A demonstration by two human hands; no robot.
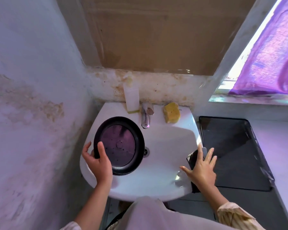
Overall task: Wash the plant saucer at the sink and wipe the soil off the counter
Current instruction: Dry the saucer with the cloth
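Hands over sink [156, 188]: left hand [96, 161] grips saucer [119, 146], right hand [201, 168] spread flat on dark cloth [192, 159]; tap [145, 117] dry, washing apparently unstarted.

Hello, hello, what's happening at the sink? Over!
Left hand grips black saucer over sink. Right hand flat on dark cloth at the rim. Tap off.

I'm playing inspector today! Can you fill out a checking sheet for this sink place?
Surface: white sink, wet sheen near the front rim.
Job's things: dark round saucer tilted over the basin; dark cloth on the sink's right edge.
Clutter: yellow sponge, white bottle, tap, black tray on the counter.
Grippers: left hand grips the saucer's rim; right hand flat on the cloth.
Cables: nothing seen.
Surroundings: stained wall, purple curtain.
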